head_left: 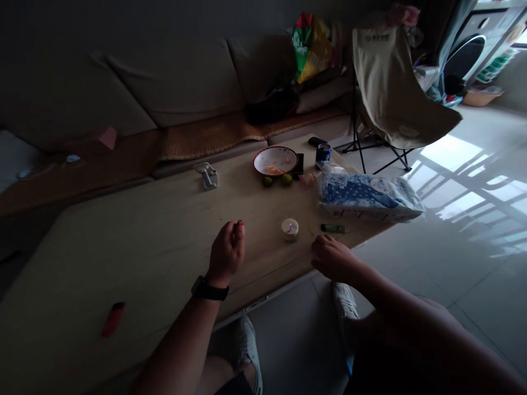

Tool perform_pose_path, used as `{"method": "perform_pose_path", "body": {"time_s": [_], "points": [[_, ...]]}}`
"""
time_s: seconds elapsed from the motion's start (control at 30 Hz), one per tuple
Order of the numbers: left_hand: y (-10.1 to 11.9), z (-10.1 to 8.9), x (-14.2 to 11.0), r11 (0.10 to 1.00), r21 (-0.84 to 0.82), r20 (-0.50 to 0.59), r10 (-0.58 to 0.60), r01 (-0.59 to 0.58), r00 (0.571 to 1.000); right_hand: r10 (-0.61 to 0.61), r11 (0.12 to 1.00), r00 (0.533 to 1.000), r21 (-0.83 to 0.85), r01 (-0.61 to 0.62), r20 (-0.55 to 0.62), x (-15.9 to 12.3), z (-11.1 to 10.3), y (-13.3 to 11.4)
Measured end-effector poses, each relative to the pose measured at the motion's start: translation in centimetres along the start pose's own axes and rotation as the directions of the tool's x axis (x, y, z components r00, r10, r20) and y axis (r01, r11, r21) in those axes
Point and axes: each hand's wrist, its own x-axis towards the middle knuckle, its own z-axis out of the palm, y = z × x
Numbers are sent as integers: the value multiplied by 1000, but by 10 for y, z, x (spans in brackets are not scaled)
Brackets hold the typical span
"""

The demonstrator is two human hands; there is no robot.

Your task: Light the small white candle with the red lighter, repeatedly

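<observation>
My left hand (pixel 226 253) hangs above the wooden tabletop (pixel 164 241), fingertips pinched on a tiny dark red object (pixel 239 223). A black watch (pixel 209 289) circles that wrist. My right hand (pixel 331 258) rests at the table's front edge with relaxed fingers, holding nothing visible. Nearest to it stand a small white candle cup (pixel 290 229) and a green lighter (pixel 332 228). A red lighter (pixel 112 319) lies on the table, nearer my left forearm.
Farther along the table are a white bowl with food scraps (pixel 275 161), two limes (pixel 276 180), a blue can (pixel 323 156), a blue-patterned tissue pack (pixel 368 197) and a metal hinge (pixel 208 175). A sofa (pixel 173 82) runs behind; a folding chair (pixel 395 88) stands right.
</observation>
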Motion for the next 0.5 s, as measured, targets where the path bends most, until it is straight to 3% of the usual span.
{"method": "perform_pose_path", "body": {"time_s": [0.5], "points": [[2, 2, 1, 993, 110, 22, 34, -36, 999, 13, 1000, 1000, -10, -13, -2, 2, 3, 0]]}}
